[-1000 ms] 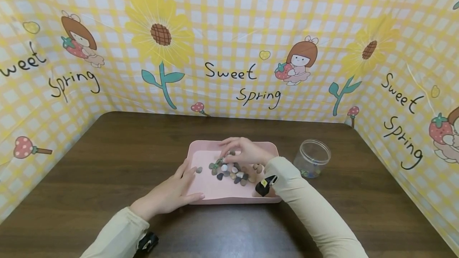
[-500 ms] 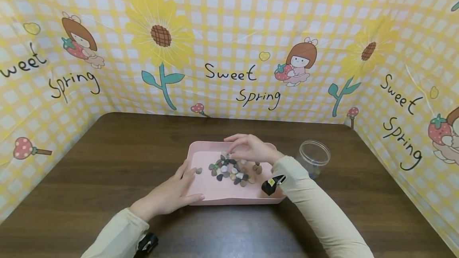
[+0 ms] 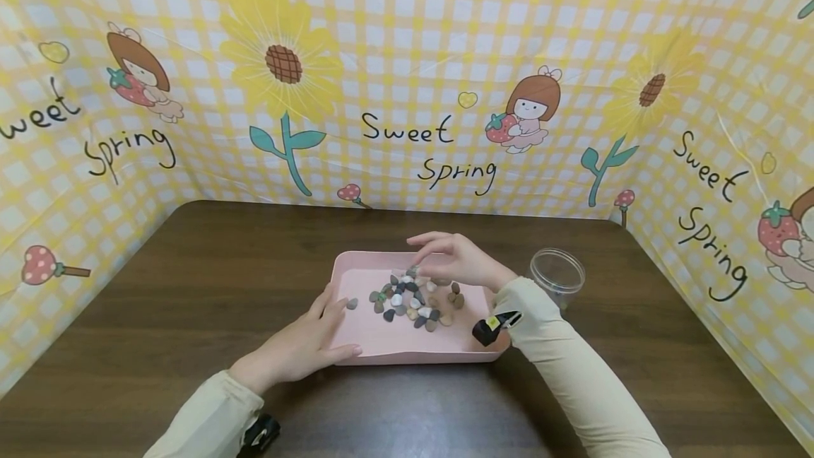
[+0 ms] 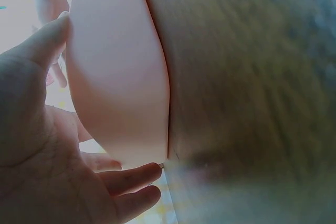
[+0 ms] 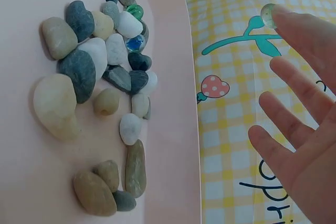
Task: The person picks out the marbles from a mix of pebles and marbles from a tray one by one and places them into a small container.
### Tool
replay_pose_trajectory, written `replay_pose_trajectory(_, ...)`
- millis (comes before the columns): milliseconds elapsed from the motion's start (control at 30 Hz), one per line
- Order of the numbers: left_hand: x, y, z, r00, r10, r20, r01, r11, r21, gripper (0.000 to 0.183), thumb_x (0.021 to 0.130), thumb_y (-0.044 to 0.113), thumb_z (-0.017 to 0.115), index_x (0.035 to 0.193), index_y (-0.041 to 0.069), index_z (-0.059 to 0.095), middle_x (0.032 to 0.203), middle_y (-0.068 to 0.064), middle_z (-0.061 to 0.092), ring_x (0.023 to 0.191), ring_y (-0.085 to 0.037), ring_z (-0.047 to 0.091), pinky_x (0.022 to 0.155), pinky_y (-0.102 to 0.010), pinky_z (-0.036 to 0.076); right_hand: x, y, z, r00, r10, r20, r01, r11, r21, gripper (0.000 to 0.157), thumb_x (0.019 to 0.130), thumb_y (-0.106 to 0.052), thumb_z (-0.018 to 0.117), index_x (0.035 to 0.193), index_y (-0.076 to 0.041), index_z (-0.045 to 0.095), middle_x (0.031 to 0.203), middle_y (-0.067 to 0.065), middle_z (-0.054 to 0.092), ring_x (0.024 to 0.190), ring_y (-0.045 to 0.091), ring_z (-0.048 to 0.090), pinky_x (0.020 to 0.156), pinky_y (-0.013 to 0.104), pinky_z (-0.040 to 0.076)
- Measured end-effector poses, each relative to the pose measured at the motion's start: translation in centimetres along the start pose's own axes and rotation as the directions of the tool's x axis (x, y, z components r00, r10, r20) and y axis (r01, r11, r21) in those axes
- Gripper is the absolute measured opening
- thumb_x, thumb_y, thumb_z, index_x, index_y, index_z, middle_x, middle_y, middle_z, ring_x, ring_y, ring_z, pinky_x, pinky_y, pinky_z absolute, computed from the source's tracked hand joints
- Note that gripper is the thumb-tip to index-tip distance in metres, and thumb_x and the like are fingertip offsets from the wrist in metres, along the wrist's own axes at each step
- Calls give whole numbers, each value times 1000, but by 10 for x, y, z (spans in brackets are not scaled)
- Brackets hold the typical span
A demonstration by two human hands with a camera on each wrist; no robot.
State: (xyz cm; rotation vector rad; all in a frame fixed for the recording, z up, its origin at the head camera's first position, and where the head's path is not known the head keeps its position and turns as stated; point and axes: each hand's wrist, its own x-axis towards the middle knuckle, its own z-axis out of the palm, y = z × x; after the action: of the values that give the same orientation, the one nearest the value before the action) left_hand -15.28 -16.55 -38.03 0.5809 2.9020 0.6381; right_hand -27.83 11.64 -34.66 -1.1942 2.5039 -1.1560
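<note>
A shallow pink tray [image 3: 381,345] holds many grey, white and tan pebbles [image 3: 415,304]. Among the pebbles, the right wrist view shows a green-swirled marble [image 5: 135,11] and a blue one [image 5: 135,43]. My right hand [image 3: 459,260] is raised over the tray's far side; its thumb and index finger pinch a clear glass marble [image 5: 269,15], the other fingers spread. My left hand [image 3: 302,341] holds the tray at its near left corner, thumb on the front rim and fingers along the left side. One grey pebble [image 3: 352,303] lies apart near those fingers.
Right of the tray stands a clear lidless jar [image 3: 557,271], its lower part hidden behind my right sleeve. A dark wooden table [image 3: 254,253] bears everything. Yellow checked cloth [image 3: 394,55] walls the back and both sides.
My right hand has risen out of the pebbles and shifted right, toward the jar, with the marble between its fingertips. The left hand and tray stay nearly still.
</note>
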Motion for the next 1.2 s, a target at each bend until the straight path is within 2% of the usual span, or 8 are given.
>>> replay_pose_trajectory(267, -1, 1, 0, 1000, 0, -2, 0, 1000, -1, 85, 85, 58, 55, 142, -1, 34, 152, -31, 12, 126, -44, 45, 96, -50, 44, -9, -1, -4, 999, 18, -37, -17, 1000, 23, 13, 85, -18, 69, 96, -14, 72, 136, 4, 54, 130, 22, 45, 104, 44, 39)
replay_pose_trajectory(500, -1, 1, -1, 1000, -8, -2, 8, 1000, -3, 85, 84, 59, 55, 142, -1, 35, 152, -31, 12, 127, -44, 43, 97, -51, 43, -15, -1, -9, 997, 10, -72, -8, 1000, 21, 12, 85, -15, 68, 96, -12, 72, 136, 9, 54, 129, 24, 46, 103, 45, 40)
replay_pose_trajectory(800, 0, 0, 0, 1000, 0, -4, 0, 1000, -2, 84, 85, 58, 56, 142, 0, 35, 152, -31, 11, 126, -44, 45, 96, -50, 43, -26, 5, -16, 994, 35, -104, -32, 999, 23, 14, 85, -15, 68, 98, -13, 72, 136, 6, 54, 132, 24, 43, 106, 47, 37)
replay_pose_trajectory(1067, 0, 0, 0, 1000, 1, 4, -1, 1000, 0, 84, 85, 57, 55, 142, -2, 35, 152, -31, 10, 128, -45, 42, 98, -50, 42, -39, 8, -24, 989, 22, -149, -26, 999, -26, 13, 85, -15, 68, 97, -13, 72, 134, 8, 55, 131, 26, 44, 107, 50, 35)
replay_pose_trajectory(1200, 0, 0, 0, 1000, 6, 1, -6, 1000, 7, 85, 85, 58, 55, 141, -2, 35, 152, -32, 11, 127, -45, 43, 97, -50, 43, -46, 9, -27, 985, 23, -174, -24, 1000, -6, 13, 84, -14, 69, 97, -12, 72, 134, 11, 55, 130, 27, 45, 106, 51, 35)
